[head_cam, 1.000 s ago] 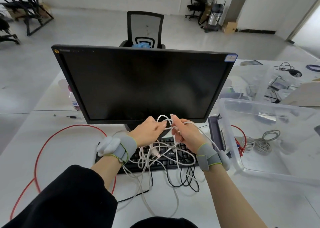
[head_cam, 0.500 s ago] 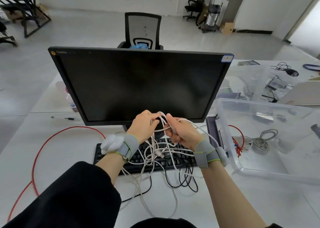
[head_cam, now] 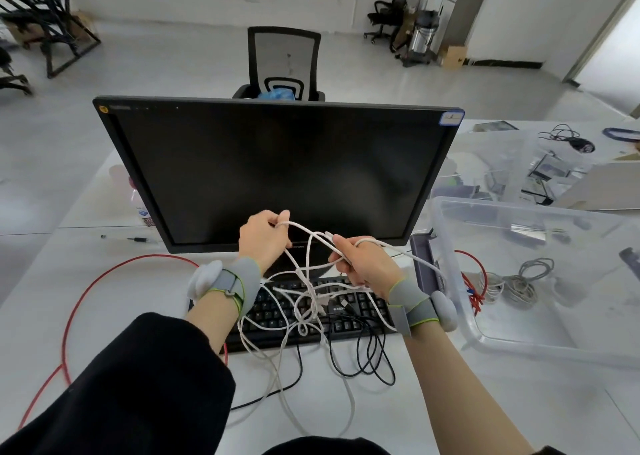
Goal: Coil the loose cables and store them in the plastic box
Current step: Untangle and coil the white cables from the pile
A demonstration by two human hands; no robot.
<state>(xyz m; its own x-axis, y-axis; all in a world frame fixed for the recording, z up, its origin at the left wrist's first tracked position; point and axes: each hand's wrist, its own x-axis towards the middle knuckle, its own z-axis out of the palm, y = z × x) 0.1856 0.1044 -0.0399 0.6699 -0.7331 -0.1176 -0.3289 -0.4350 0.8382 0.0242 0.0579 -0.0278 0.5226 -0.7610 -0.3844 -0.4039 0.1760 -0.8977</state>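
Observation:
A tangled white cable [head_cam: 313,302] hangs between my hands above the black keyboard [head_cam: 277,312]. My left hand [head_cam: 265,240] pinches a loop of it up in front of the monitor. My right hand [head_cam: 363,264] grips several strands of the same cable a little lower and to the right. Loose white loops trail down over the keyboard to the desk front. A thin black cable [head_cam: 363,361] lies coiled loosely under them. A long red cable [head_cam: 86,295] curves over the desk at the left. The clear plastic box [head_cam: 460,309] at the right holds a grey coiled cable [head_cam: 526,281].
A black monitor [head_cam: 277,174] stands right behind my hands. A grey lid [head_cam: 427,264] leans between keyboard and box. Clear bags and small clutter [head_cam: 540,174] lie behind the box. An office chair [head_cam: 284,63] stands beyond the desk.
Both hands have risen and drawn apart, my left hand going up and left with a loop, stretching the white strands between them.

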